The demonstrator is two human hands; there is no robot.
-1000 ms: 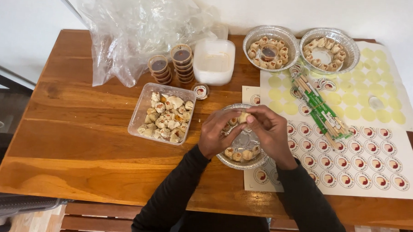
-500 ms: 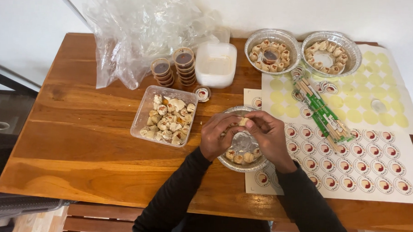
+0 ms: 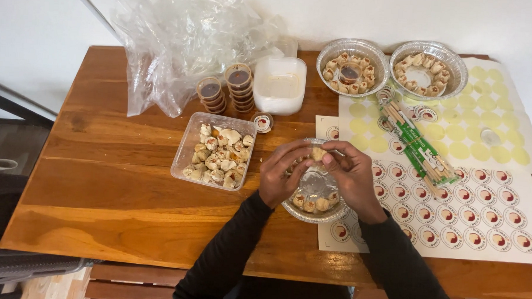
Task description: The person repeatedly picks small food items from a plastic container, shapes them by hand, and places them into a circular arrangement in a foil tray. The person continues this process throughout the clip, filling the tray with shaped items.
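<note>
Spread across a wooden table (image 3: 100,179): a clear plastic tub of dumplings (image 3: 216,151) just left of the hands, stacked sauce cups (image 3: 227,88), a white lidded container (image 3: 279,84), crumpled plastic bags (image 3: 181,34), two filled foil trays (image 3: 352,67) at the far edge, wrapped chopsticks (image 3: 419,146) and sticker sheets (image 3: 482,204) to the right. Pinched together between the fingertips of left hand (image 3: 283,173) and right hand (image 3: 350,176), both closed on it: one dumpling (image 3: 318,153). Held just above the far rim of a round foil tray (image 3: 314,211), partly filled along its near edge.
</note>
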